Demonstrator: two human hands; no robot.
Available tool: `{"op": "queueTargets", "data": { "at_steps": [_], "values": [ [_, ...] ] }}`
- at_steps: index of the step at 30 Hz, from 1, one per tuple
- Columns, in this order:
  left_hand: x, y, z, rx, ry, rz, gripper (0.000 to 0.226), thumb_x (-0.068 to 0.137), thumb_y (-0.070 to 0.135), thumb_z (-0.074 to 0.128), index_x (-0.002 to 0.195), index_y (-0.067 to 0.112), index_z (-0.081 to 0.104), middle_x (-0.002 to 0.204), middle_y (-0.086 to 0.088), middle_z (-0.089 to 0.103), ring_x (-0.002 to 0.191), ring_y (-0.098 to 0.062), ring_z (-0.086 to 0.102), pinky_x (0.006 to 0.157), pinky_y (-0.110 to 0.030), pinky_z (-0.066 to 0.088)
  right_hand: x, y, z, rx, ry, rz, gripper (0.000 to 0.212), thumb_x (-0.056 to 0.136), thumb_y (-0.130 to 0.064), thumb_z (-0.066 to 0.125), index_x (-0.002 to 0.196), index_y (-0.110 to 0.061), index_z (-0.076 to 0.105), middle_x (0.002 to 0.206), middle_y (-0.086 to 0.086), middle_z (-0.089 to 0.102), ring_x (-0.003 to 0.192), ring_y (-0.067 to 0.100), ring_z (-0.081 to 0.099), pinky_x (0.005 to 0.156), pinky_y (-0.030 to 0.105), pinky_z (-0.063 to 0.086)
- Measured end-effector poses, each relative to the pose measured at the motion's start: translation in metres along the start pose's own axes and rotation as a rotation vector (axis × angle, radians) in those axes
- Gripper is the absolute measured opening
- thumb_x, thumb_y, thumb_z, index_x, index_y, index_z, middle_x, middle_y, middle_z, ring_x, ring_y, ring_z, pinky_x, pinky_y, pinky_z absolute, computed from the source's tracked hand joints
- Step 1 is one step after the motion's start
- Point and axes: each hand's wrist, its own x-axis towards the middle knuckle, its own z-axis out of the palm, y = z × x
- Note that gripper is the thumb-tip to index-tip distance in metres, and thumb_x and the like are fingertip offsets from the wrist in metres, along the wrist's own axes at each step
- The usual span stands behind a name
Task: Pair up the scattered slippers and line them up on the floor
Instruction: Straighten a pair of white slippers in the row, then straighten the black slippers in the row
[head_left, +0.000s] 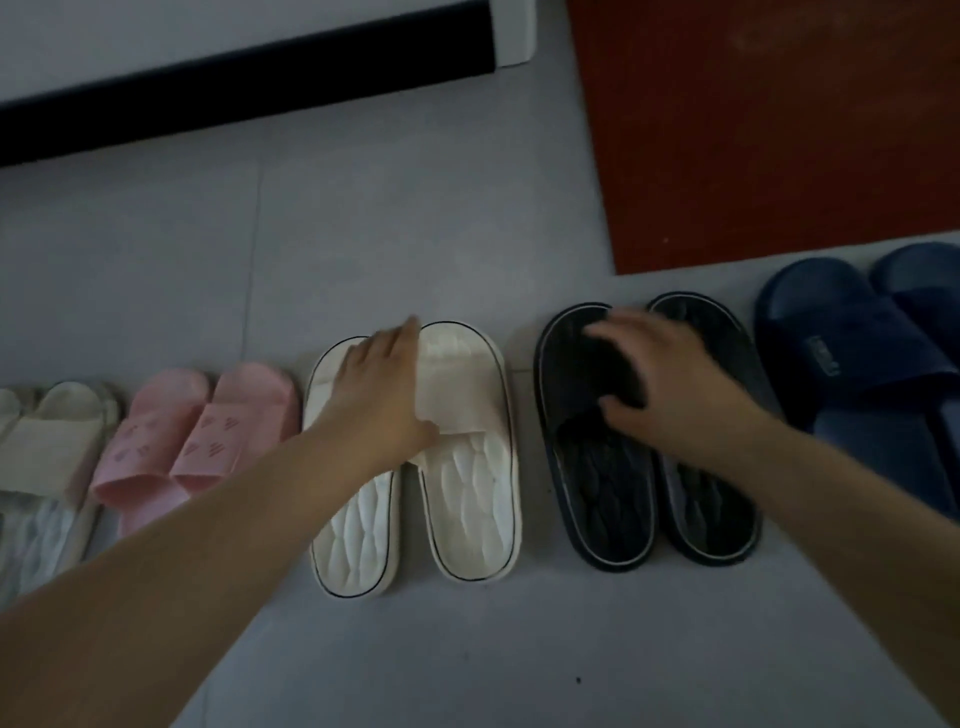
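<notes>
Nearest me, the left forearm (171, 577) ran up from seven o'clock. The left hand (382, 395) had its fingers straight and close together. They lay flat over the straps of the white slippers (472, 499), and the thumb rested on the right-hand strap. The right hand (670, 384) had its fingers spread wide over the strap of the nearer of the black slippers (608, 499), thumb at the strap's near edge. Blur kept me from telling whether it gripped.

Both pairs stood side by side on the grey floor (415, 234), toes toward twelve o'clock. At nine o'clock from the white pair sat the pink slippers (171, 441), then the beige slippers (52, 441). At three o'clock from the black pair stood the navy slippers (857, 364). A red mat (753, 130) lay at one o'clock.
</notes>
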Motion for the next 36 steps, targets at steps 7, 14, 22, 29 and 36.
{"op": "queueTargets", "data": {
  "at_steps": [7, 14, 22, 29, 36],
  "values": [
    [0.019, 0.111, 0.024, -0.144, -0.214, 0.206, 0.102, 0.073, 0.031, 0.075, 0.147, 0.008, 0.01, 0.155, -0.011, 0.019, 0.14, -0.027, 0.029, 0.114, -0.034, 0.028, -0.046, 0.084, -0.019, 0.078, -0.107, 0.395, 0.079, 0.082, -0.015, 0.063, 0.146, -0.025, 0.017, 0.143, 0.009, 0.042, 0.128, 0.031, 0.045, 0.101, 0.037, 0.039],
    [0.022, 0.11, 0.039, -0.266, -0.119, 0.131, 0.077, 0.086, 0.025, 0.062, 0.146, 0.007, 0.018, 0.155, -0.009, 0.021, 0.139, -0.025, 0.031, 0.112, -0.032, 0.027, -0.048, 0.086, -0.008, 0.131, 0.006, 0.403, 0.064, 0.093, -0.011, 0.049, 0.147, -0.026, 0.017, 0.134, 0.014, 0.055, 0.117, 0.035, 0.054, 0.092, 0.036, 0.044],
    [0.016, 0.111, 0.042, -0.342, -0.086, 0.021, 0.077, 0.086, 0.024, 0.062, 0.146, 0.009, 0.017, 0.155, -0.01, 0.021, 0.137, -0.031, 0.033, 0.112, -0.038, 0.029, -0.041, 0.061, 0.002, 0.049, 0.087, 0.466, 0.06, 0.093, -0.007, 0.037, 0.148, -0.02, 0.016, 0.136, 0.019, 0.048, 0.117, 0.04, 0.052, 0.093, 0.04, 0.044],
    [-0.044, 0.169, 0.029, -0.666, 0.042, -0.058, 0.075, 0.085, 0.013, 0.056, 0.147, 0.019, 0.014, 0.158, -0.004, 0.015, 0.145, -0.028, 0.015, 0.12, -0.044, 0.011, -0.085, 0.005, -0.03, -0.117, -0.013, 0.629, 0.072, 0.089, -0.014, 0.051, 0.147, -0.021, 0.009, 0.153, 0.013, 0.019, 0.129, 0.039, 0.039, 0.1, 0.047, 0.041],
    [-0.055, 0.215, 0.016, -1.051, -0.116, 0.143, 0.065, 0.091, 0.012, 0.045, 0.147, 0.022, 0.014, 0.147, -0.011, 0.038, 0.131, -0.033, 0.041, 0.106, -0.043, 0.036, -0.144, -0.012, -0.093, -0.329, -0.207, 0.633, 0.06, 0.088, -0.021, 0.055, 0.138, -0.009, 0.025, 0.099, 0.003, 0.058, 0.078, 0.018, 0.053, 0.072, 0.031, 0.046]
  ]
}}
